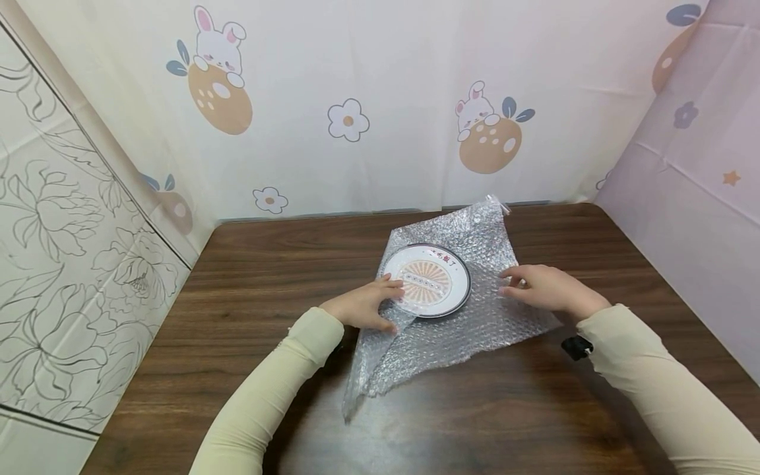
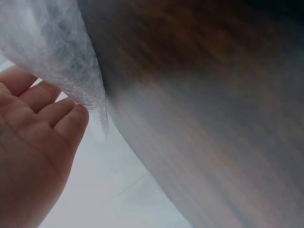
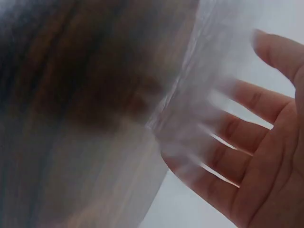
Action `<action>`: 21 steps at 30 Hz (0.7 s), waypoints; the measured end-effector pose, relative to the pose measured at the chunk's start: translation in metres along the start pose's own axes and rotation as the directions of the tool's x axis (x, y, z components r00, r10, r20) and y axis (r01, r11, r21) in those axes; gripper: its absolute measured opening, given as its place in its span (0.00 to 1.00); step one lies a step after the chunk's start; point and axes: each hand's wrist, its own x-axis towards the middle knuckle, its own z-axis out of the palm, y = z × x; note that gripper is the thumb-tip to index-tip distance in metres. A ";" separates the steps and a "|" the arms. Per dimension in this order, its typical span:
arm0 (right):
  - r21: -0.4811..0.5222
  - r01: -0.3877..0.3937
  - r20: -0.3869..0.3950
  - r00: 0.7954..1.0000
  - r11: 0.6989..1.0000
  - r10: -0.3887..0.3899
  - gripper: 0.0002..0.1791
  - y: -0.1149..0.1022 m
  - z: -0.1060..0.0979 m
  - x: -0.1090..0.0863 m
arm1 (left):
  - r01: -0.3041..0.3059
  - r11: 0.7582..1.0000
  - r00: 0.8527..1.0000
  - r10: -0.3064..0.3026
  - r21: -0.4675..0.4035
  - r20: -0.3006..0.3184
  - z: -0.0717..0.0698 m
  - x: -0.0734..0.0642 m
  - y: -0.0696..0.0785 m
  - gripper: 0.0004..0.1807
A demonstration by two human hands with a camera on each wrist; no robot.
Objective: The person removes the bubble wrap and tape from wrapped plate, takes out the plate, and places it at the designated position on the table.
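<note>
A round white plate (image 1: pixel 433 270) with an orange ray pattern, red characters and a dark rim lies face up on a sheet of bubble wrap (image 1: pixel 457 336). One left-hand flap of the wrap is folded over the plate's left part. My left hand (image 1: pixel 365 305) rests on that flap with its fingers spread, fingertips over the plate's left side. Across the sheet, my right hand (image 1: pixel 546 288) is at the wrap's right part with fingers extended and slightly bent. In the right wrist view, translucent bubble wrap (image 3: pixel 192 90) overlaps the fingers of that hand.
The dark wooden table (image 1: pixel 267 264) runs back to a curtain (image 1: pixel 404 158) printed with rabbits and flowers. A white panel with line-drawn flowers (image 1: pixel 53 218) stands at the left. A black device (image 1: pixel 576 347) sits at my right wrist.
</note>
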 end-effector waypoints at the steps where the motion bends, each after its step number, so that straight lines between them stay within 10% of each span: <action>1: -0.015 -0.003 -0.002 1.000 1.000 0.003 0.28 -0.001 0.002 0.001 | 0.001 1.000 1.000 -0.001 0.001 -0.001 0.000 0.000 0.000 0.42; 21: -0.231 0.072 -0.070 0.993 0.970 -0.091 0.41 -0.017 0.032 0.010 | -0.009 1.000 1.000 0.009 0.007 -0.017 -0.001 0.001 -0.003 0.41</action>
